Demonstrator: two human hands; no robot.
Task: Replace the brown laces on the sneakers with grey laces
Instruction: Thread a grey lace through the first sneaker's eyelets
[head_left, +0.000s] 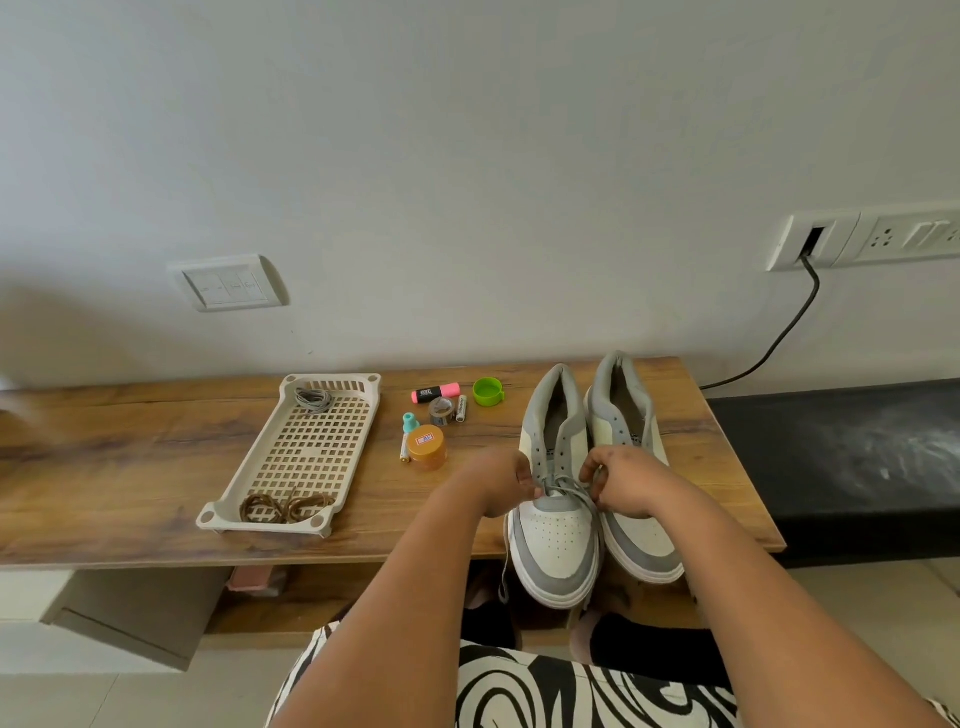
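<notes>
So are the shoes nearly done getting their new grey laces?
Not yet. The brown laces are already out, lying in the tray. Both hands are threading a grey lace through the left sneaker, low eyelets only. The right sneaker looks unlaced; another grey lace waits in the tray.

Your wooden table (130, 447) is carrying: a cream tray (270, 470) lying left of the sneakers (592, 467); a highlighter (435, 393), green cap (488, 391), tape roll (441, 410), batteries (461, 408) and orange jar (427, 447) sitting between tray and sneakers.
</notes>
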